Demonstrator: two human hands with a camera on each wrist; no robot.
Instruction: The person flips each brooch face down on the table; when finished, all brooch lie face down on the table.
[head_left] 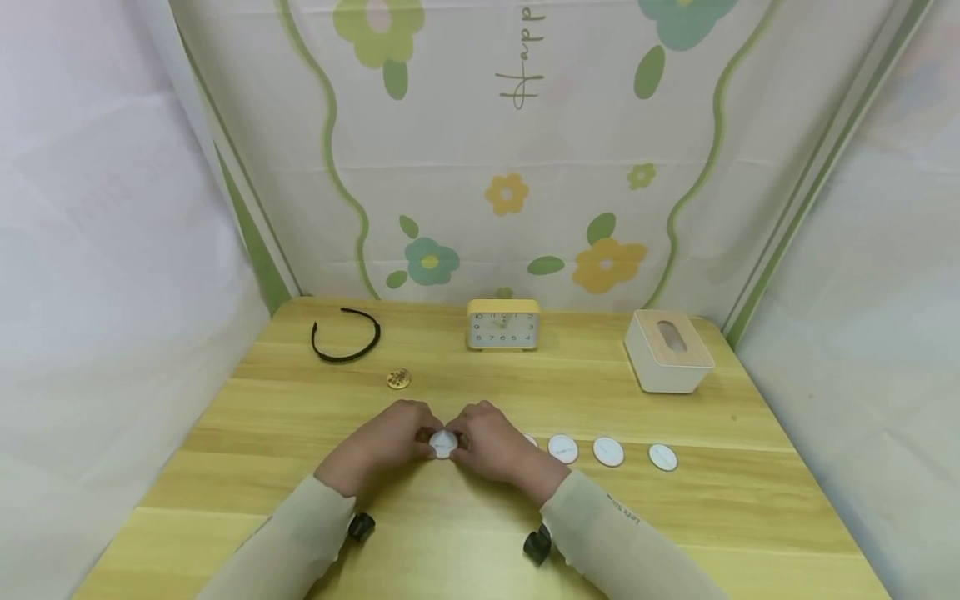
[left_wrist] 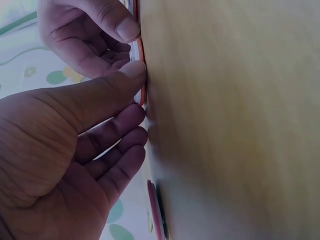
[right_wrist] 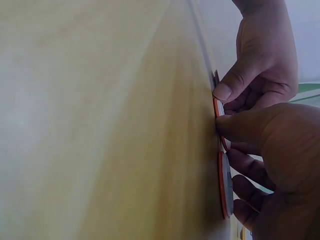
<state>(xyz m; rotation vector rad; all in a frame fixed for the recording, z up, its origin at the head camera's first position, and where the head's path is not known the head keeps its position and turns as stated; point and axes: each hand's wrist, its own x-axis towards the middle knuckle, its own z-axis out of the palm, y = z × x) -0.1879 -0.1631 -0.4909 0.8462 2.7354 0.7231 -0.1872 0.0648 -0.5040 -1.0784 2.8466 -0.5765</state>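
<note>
Between the two hands lies a white round disc [head_left: 443,444] with small writing on its face and an orange-red rim, seen nearly edge-on in both wrist views. My left hand [head_left: 393,435] pinches its left side, thumb at the near edge. My right hand [head_left: 491,440] pinches the right side in the same way. The disc is low against the wooden table [head_left: 435,533]. In the right wrist view a second red-rimmed disc [right_wrist: 226,185] is right beside the right fingertips. Another disc [left_wrist: 155,210] shows below the left hand in the left wrist view.
Several similar white discs [head_left: 608,451] lie in a row to the right, one partly hidden behind the right hand. Farther back are a gold patterned disc [head_left: 398,379], a black headband [head_left: 345,358], a yellow clock [head_left: 503,325] and a tissue box [head_left: 669,354].
</note>
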